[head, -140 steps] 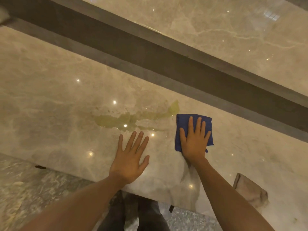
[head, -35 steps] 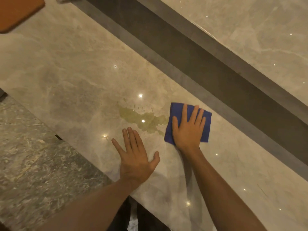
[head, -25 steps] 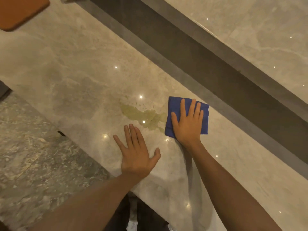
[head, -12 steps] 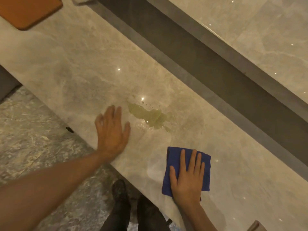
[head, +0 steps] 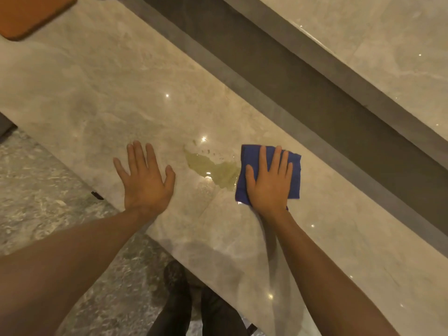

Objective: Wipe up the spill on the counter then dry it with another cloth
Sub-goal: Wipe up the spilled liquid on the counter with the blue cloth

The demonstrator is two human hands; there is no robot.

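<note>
At centre frame, we are pressing the blue cloth (head: 294, 175) under our right hand (head: 268, 184), fingers (head: 272, 158) spread flat, its left edge touching the spill (head: 213, 169); our left hand (head: 145, 179) is lying splayed on the surface (head: 109, 93).

warm dim light, glare specks, wide-angle distortion

The counter (head: 121, 98) is polished, glossy veined marble; the blue cloth (head: 294, 175) looks soft, matt fabric; at ten o'clock, a matt orange-brown board (head: 29, 13).
</note>
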